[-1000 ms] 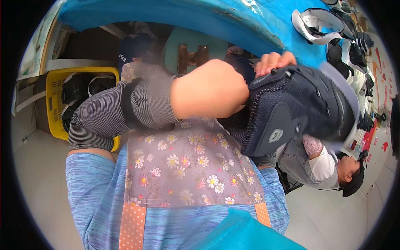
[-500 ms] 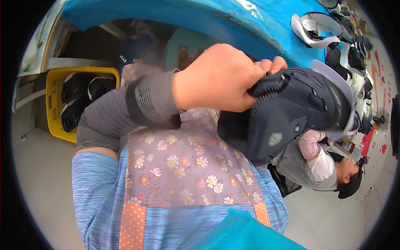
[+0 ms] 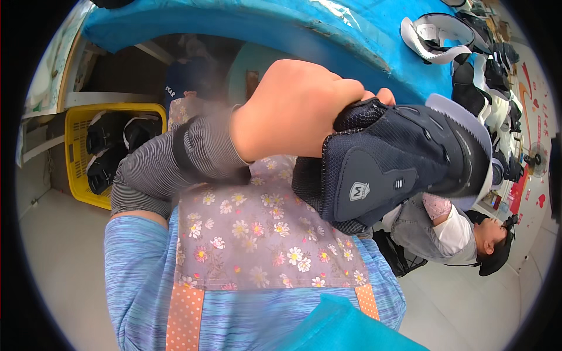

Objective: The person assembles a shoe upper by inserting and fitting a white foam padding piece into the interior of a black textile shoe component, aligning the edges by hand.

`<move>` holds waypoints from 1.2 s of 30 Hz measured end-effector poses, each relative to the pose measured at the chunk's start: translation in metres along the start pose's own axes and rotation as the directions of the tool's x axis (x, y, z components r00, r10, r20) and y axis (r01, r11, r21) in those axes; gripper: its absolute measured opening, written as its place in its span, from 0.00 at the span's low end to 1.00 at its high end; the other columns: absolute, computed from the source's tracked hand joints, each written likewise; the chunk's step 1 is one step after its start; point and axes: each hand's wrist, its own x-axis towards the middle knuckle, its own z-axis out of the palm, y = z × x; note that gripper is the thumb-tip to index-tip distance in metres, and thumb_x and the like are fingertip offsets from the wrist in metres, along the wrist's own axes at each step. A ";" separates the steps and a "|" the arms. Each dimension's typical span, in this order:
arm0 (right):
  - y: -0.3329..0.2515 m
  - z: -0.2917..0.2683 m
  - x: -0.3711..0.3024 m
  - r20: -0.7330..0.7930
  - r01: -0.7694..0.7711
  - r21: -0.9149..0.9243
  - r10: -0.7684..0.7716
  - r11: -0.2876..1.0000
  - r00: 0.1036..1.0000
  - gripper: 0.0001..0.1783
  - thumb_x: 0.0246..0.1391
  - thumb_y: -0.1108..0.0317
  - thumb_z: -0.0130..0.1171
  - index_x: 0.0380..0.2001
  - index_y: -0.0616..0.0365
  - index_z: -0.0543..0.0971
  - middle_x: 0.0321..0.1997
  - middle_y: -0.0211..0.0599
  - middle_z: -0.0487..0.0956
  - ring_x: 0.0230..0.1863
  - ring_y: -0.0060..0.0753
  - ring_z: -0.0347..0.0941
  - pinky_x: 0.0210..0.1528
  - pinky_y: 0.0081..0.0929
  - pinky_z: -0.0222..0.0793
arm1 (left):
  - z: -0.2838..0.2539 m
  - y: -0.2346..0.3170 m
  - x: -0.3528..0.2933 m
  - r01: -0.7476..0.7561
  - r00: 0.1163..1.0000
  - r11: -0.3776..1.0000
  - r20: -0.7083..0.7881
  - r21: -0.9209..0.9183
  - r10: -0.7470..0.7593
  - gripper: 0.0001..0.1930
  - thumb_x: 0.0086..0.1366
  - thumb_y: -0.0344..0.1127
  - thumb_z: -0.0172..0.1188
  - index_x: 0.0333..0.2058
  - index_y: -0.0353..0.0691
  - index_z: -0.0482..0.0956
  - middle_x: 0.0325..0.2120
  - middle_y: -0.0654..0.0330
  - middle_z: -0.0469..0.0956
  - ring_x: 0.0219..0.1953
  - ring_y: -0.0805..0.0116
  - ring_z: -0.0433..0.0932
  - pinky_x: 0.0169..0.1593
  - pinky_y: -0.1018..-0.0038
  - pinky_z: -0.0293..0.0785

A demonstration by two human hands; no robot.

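My left hand (image 3: 298,108) is closed like a fist around the padded collar of a dark navy shoe upper (image 3: 374,167), above my lap. Mesh covers much of the upper, with a smooth heel patch that bears a small pale badge. A pale, toothed-edged strip (image 3: 486,134) runs along its far right rim. My right hand does not show; the upper covers the area where my right arm would reach. Beneath lies my grey flowered apron (image 3: 263,234).
A table under blue sheeting (image 3: 351,41) spans the top, carrying a white-and-black shoe upper (image 3: 442,38) and rows of others at right. A yellow crate (image 3: 73,152) with black uppers stands at left. Another person (image 3: 439,228) sits at right.
My left hand and the upper have shifted slightly left. The upper has turned a little, and its heel patch and badge now show more sharply.
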 end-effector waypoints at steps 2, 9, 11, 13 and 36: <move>-0.008 0.005 -0.002 -0.030 0.017 -0.042 -0.018 0.999 0.999 0.14 0.59 0.65 0.59 0.42 0.64 0.75 0.36 0.43 0.80 0.35 0.35 0.75 0.40 0.31 0.73 | -0.001 0.005 0.008 -0.069 0.997 0.995 0.013 -0.077 0.070 0.16 0.49 0.42 0.68 0.35 0.41 0.80 0.17 0.57 0.74 0.21 0.54 0.76 0.25 0.62 0.69; -0.007 0.005 0.002 -0.040 0.078 -0.112 -0.083 0.991 0.996 0.15 0.58 0.64 0.61 0.42 0.64 0.76 0.36 0.42 0.81 0.36 0.33 0.76 0.40 0.30 0.73 | 0.000 -0.003 0.003 -0.290 0.933 0.890 0.105 -0.353 0.345 0.14 0.43 0.32 0.70 0.29 0.38 0.75 0.17 0.58 0.70 0.20 0.54 0.73 0.23 0.63 0.65; -0.009 0.007 -0.001 -0.039 0.065 -0.106 -0.069 0.992 0.997 0.15 0.57 0.64 0.61 0.43 0.64 0.76 0.36 0.42 0.81 0.36 0.33 0.76 0.41 0.29 0.73 | -0.002 -0.005 0.002 -0.264 0.922 0.858 0.148 -0.441 0.359 0.15 0.41 0.32 0.70 0.29 0.38 0.76 0.18 0.57 0.70 0.20 0.54 0.73 0.24 0.62 0.66; -0.013 0.012 -0.006 -0.052 0.047 -0.106 -0.053 0.993 0.997 0.16 0.57 0.64 0.62 0.43 0.64 0.77 0.36 0.42 0.81 0.36 0.32 0.76 0.41 0.29 0.73 | -0.003 -0.006 0.005 -0.263 0.927 0.871 0.142 -0.416 0.347 0.15 0.42 0.32 0.70 0.30 0.38 0.76 0.18 0.57 0.70 0.20 0.54 0.73 0.25 0.62 0.67; -0.006 0.064 0.038 -0.138 0.005 -0.567 -0.102 0.824 0.985 0.19 0.54 0.63 0.67 0.44 0.64 0.79 0.38 0.41 0.84 0.38 0.27 0.79 0.43 0.26 0.74 | -0.023 -0.062 -0.030 0.561 0.799 0.341 0.387 -0.754 -0.460 0.20 0.65 0.37 0.59 0.53 0.34 0.75 0.46 0.56 0.80 0.47 0.64 0.79 0.51 0.70 0.75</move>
